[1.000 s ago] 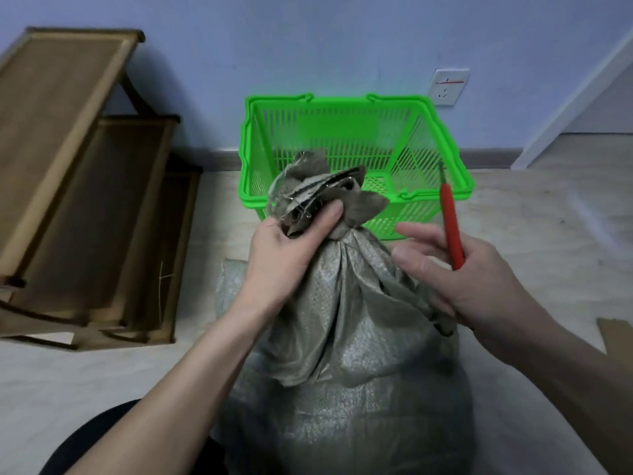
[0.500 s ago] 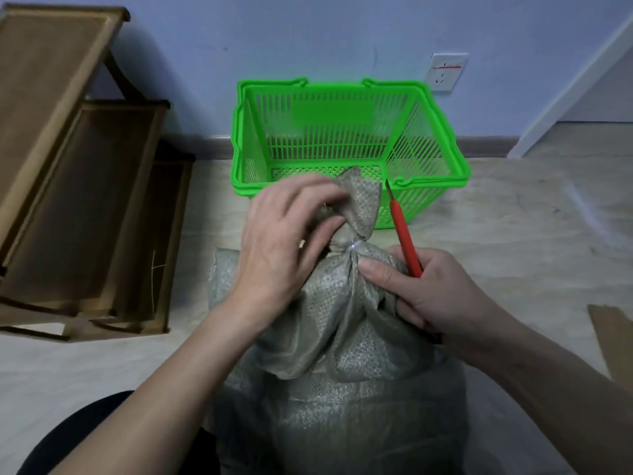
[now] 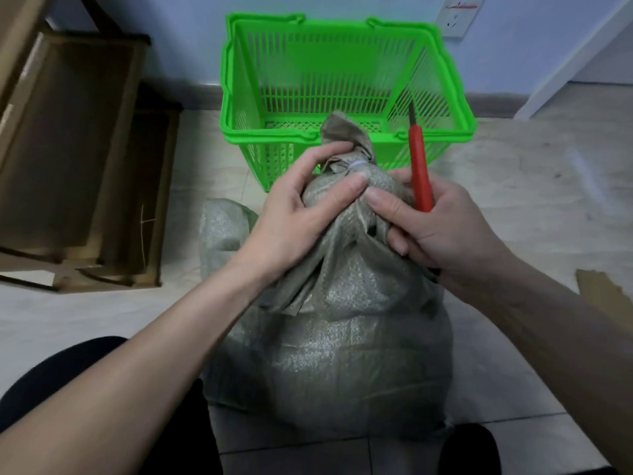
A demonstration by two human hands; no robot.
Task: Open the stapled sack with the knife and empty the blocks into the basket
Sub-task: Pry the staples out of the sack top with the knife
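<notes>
The sack (image 3: 329, 337) looks soft and floppy in its cloth but heavy in the body, so it will likely sag and slump wherever it is not held; the gathered neck, just under the pale tie (image 3: 356, 165), seems the surest place to take hold, since the woven cloth there bunches into a firm handful. The weave may be a little slick, and the blade should work away from the fingers. The left hand (image 3: 301, 214) has its grip curled round the neck from the left, thumb pressed on the cloth just below the tie. The right hand (image 3: 435, 224) pinches the cloth on the other side with its thumb while its fingers hold the knife (image 3: 419, 169), red handle upright, the short dark blade pointing up and clear of the sack. The sack stands on the floor between the person's knees, full and rounded, grey-green with a dull sheen, its crumpled top flap sticking up above the tie. The green basket (image 3: 346, 137) sits on the floor just behind it, near the wall, and shows no blocks inside.
</notes>
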